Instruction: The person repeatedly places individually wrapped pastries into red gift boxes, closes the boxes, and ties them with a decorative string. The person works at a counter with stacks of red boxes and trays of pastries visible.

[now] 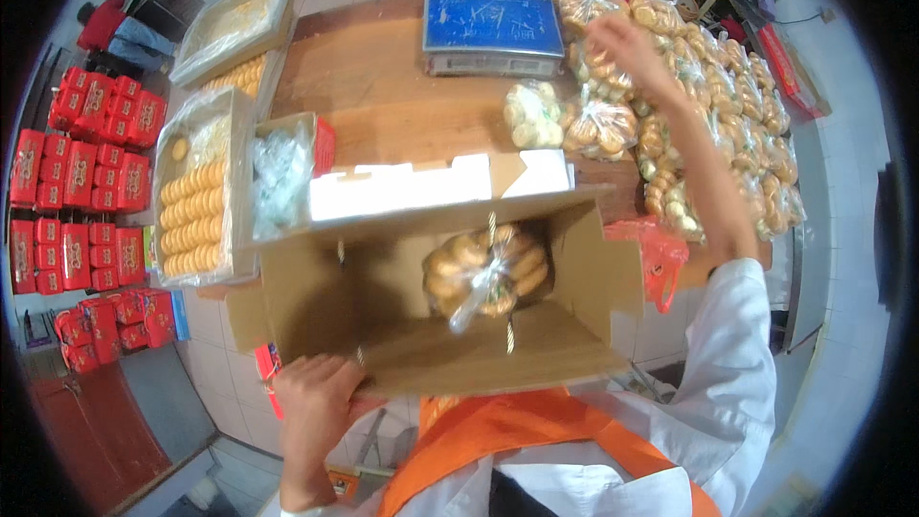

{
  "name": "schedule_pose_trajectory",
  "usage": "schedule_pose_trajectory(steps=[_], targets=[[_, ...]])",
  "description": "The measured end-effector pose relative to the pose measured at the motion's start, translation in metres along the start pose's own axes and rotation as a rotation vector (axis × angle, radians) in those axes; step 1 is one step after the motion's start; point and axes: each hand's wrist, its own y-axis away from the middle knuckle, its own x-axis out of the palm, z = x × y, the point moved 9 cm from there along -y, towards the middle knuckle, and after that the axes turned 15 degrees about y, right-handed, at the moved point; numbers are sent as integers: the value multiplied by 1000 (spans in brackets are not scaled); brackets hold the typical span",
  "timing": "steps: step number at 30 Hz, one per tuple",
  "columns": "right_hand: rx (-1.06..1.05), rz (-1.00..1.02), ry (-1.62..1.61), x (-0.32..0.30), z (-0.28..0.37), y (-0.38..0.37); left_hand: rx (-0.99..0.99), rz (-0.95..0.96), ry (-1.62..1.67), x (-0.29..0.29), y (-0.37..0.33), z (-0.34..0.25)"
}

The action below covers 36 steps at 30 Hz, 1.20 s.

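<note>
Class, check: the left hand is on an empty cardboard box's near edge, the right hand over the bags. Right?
No: the cardboard box isn't empty; the head view shows a bag of baked goods inside. The left hand and right hand are as stated.

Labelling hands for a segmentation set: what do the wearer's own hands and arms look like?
Left hand and right hand are ungloved; no watch or bracelet visible. The right one is blurred, so rings can't be judged. Right sleeve: white, loose, creased, ending near the elbow. Orange apron over white clothing.
</note>
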Motion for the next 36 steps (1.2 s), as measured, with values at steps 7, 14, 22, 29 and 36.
schedule_pose_trajectory(steps=[7, 14, 22, 29, 36], targets=[[1, 234, 493, 216, -155, -70, -128, -74, -55, 3, 10, 12], [168, 70, 420, 250, -198, -94, -181, -110, -44, -5, 3, 4], [-168, -214, 285, 142, -130, -71, -88, -20, -90, -1, 4, -1], [-436, -229, -80, -69, 70, 44, 52, -118, -109, -2, 15, -4], [-414, -58, -152, -134, 151, 138, 392, -395, -44, -11, 45, -23]])
